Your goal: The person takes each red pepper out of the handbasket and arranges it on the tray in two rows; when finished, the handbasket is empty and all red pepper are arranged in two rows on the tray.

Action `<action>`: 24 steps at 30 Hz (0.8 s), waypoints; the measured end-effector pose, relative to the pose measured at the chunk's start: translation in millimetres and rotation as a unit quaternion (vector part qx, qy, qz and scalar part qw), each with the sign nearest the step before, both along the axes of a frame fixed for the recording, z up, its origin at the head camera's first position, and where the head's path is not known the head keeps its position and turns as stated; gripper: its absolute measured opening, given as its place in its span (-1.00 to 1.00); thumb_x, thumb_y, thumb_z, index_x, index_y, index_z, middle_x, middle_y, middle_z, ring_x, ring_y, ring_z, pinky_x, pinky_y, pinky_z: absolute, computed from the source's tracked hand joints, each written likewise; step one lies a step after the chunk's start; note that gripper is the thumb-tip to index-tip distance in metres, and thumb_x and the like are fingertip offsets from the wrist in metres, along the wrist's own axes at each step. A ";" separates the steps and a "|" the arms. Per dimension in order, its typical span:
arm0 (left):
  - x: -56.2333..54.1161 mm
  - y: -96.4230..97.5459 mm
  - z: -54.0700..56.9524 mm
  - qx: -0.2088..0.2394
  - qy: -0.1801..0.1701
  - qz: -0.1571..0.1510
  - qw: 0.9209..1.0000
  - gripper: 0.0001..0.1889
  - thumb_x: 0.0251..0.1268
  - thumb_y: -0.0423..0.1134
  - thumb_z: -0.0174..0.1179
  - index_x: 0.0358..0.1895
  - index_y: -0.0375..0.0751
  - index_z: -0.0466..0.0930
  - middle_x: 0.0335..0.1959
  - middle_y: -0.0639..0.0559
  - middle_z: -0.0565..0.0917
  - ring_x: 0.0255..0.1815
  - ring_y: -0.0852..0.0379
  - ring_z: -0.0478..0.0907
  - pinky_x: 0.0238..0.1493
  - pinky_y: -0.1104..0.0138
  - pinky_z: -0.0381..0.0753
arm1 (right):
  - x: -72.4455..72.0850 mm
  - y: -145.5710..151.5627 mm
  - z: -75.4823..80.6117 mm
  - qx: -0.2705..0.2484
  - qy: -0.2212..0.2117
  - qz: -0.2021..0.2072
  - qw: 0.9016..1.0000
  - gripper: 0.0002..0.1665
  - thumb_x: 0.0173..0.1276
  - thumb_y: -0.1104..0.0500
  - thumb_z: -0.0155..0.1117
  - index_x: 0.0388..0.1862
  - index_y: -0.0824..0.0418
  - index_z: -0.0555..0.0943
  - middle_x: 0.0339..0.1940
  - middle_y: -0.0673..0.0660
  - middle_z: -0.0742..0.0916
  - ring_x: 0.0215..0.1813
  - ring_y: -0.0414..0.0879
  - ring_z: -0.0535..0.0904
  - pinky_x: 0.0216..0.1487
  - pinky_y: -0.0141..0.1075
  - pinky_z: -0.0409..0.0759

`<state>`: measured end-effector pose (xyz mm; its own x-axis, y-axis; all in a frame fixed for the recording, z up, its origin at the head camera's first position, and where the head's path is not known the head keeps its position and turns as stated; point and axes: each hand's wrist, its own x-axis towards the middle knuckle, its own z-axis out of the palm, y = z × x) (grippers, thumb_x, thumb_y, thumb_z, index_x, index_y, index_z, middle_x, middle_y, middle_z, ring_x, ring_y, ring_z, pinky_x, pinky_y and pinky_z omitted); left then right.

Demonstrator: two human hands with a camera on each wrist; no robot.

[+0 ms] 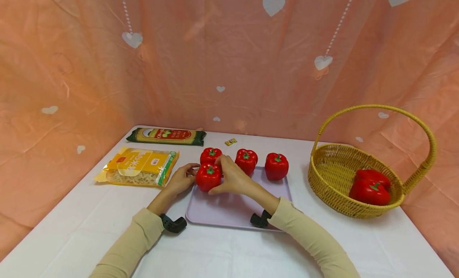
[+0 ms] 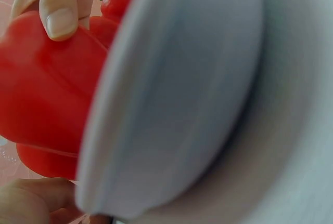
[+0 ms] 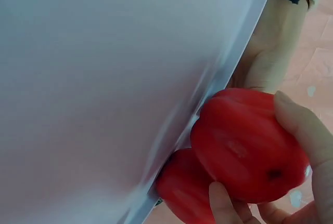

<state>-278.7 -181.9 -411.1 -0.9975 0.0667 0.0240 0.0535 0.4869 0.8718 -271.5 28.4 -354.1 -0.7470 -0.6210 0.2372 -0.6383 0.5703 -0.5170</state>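
Note:
My right hand (image 1: 233, 177) grips a red bell pepper (image 1: 208, 177) over the left side of a pale purple tray (image 1: 229, 214). In the right wrist view the thumb and fingers lie around this bell pepper (image 3: 244, 141), whose underside shows. Beside the tray's left edge is my left hand (image 1: 181, 179), fingers bent close to the peppers; their tips are partly hidden, so a hold on the edge or a pepper is unclear. Behind the held pepper stands another red bell pepper (image 1: 210, 153). Two more, a middle pepper (image 1: 246, 161) and a right pepper (image 1: 276, 166), stand toward the tray's back.
On the right stands a wicker basket (image 1: 326, 190) with a tall handle and two red peppers (image 1: 371, 190) inside. A yellow noodle bag (image 1: 140, 166) lies left of the tray. Farther back are a green-ended long packet (image 1: 166, 136) and a small yellow packet (image 1: 230, 141).

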 end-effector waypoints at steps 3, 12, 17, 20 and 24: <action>0.0 -0.3 -0.2 -0.005 0.009 -0.002 1.000 -0.53 0.16 -0.45 0.06 0.20 -0.38 0.37 -0.23 -0.21 0.54 -0.38 0.07 0.37 -0.39 0.40 0.42 | 0.5 -1.9 0.7 0.005 0.003 0.006 1.000 -0.13 -0.18 -0.01 0.58 0.04 0.27 0.32 -0.07 0.15 0.50 -0.01 -0.06 0.44 0.01 -0.20 0.51; 1.0 -0.8 0.4 -0.001 0.004 -0.003 1.000 -0.47 0.06 -0.54 -0.04 0.21 -0.37 0.36 -0.20 -0.20 0.52 -0.23 -0.01 0.37 -0.28 0.35 0.40 | 3.0 -6.4 1.7 0.029 -0.009 0.013 0.999 -0.11 -0.18 -0.03 0.58 0.05 0.27 0.31 -0.08 0.13 0.51 -0.03 -0.08 0.47 0.01 -0.23 0.52; -0.7 -1.9 -1.4 0.003 -0.004 -0.003 1.000 -0.47 0.07 -0.54 -0.04 0.22 -0.35 0.36 -0.18 -0.21 0.52 -0.21 -0.02 0.38 -0.24 0.34 0.42 | 3.4 -6.9 1.2 0.032 -0.012 0.009 0.999 -0.10 -0.18 -0.03 0.58 0.06 0.26 0.31 -0.06 0.13 0.51 -0.01 -0.09 0.47 0.03 -0.23 0.51; -0.7 -1.6 -1.2 0.007 -0.009 -0.001 1.000 -0.47 0.08 -0.53 -0.03 0.23 -0.35 0.35 -0.16 -0.22 0.51 -0.20 -0.02 0.38 -0.23 0.34 0.42 | 3.4 -6.6 0.7 0.033 -0.007 0.009 0.999 -0.09 -0.18 -0.05 0.58 0.07 0.26 0.31 -0.06 0.12 0.51 -0.01 -0.09 0.46 0.02 -0.24 0.51; 0.0 -1.3 -0.7 0.011 -0.009 -0.001 1.000 -0.47 0.08 -0.53 -0.01 0.22 -0.35 0.35 -0.15 -0.22 0.51 -0.21 -0.02 0.37 -0.24 0.34 0.42 | 4.2 -6.0 0.8 0.035 -0.002 0.007 0.999 -0.07 -0.17 -0.08 0.57 0.10 0.25 0.31 -0.05 0.12 0.51 -0.06 -0.10 0.46 -0.04 -0.27 0.53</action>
<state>-278.7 -183.1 -411.7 -0.9976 0.0690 0.0072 0.0387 0.4681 0.8828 -267.3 22.5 -353.4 -0.7388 -0.6463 0.1910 -0.6449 0.5957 -0.4788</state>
